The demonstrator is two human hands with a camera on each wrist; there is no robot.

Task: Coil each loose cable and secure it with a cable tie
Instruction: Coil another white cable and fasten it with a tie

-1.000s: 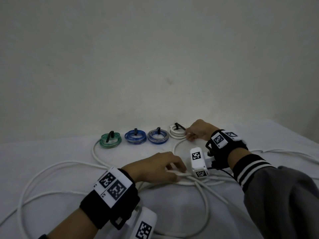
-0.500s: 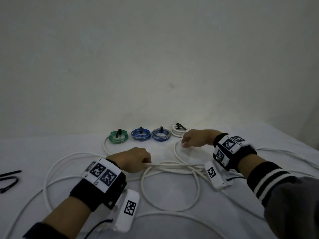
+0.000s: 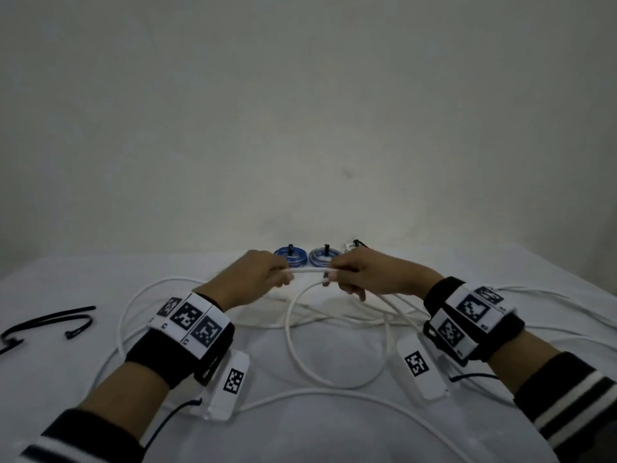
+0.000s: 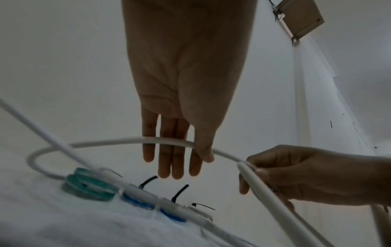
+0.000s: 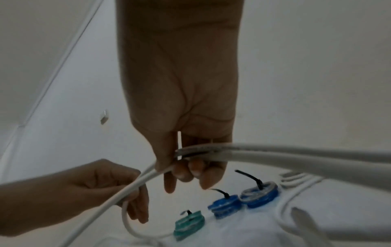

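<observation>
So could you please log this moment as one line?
left hand: holds long white cable | right hand: grips it | black cable ties: unused

A bare, staged recording room rather than a lived-in home: a desk [image 3: 334, 429] draped in plain white cloth stands against an unadorned pale wall [image 3: 300, 111]. Along the desk's far edge sit tied coils [image 3: 290, 254] in a neat row, and spare black cable ties [image 3: 50, 320] lie near its left edge.
</observation>
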